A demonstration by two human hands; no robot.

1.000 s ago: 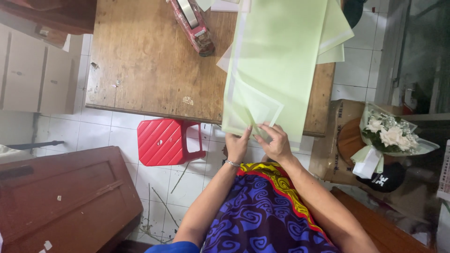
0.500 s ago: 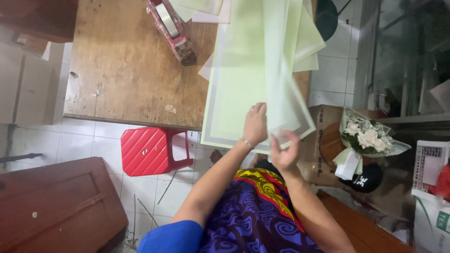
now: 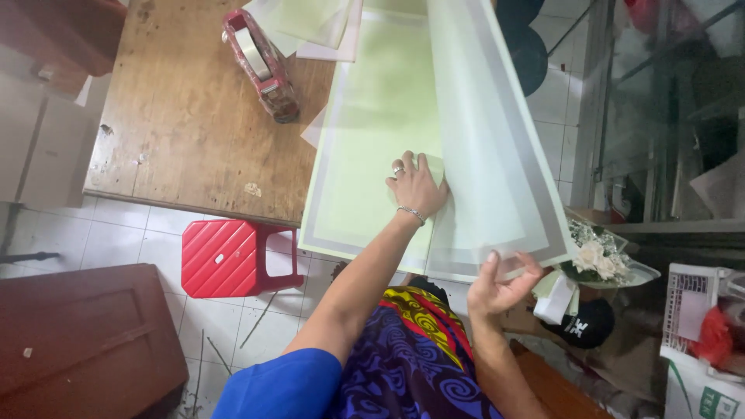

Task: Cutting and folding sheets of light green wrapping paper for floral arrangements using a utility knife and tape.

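Note:
Pale green wrapping sheets with grey-white borders lie stacked on a wooden table (image 3: pixel 194 116). My left hand (image 3: pixel 417 185), wearing a ring and a thin bracelet, presses flat on the lower green sheet (image 3: pixel 365 155). My right hand (image 3: pixel 503 283) pinches the near corner of the top translucent sheet (image 3: pixel 489 140) and lifts it, so that sheet tilts up off the stack toward the right.
A red tape dispenser (image 3: pixel 260 64) lies on the table at the back left. A red plastic stool (image 3: pixel 233 256) stands under the table edge. A white flower bouquet (image 3: pixel 601 260) and a black cap (image 3: pixel 582 326) sit at the right, a dark wooden cabinet (image 3: pixel 77 341) at the lower left.
My left hand slid forward onto the sheet and flattened. My right hand moved right with the top sheet's corner, peeling it up and away from the stack.

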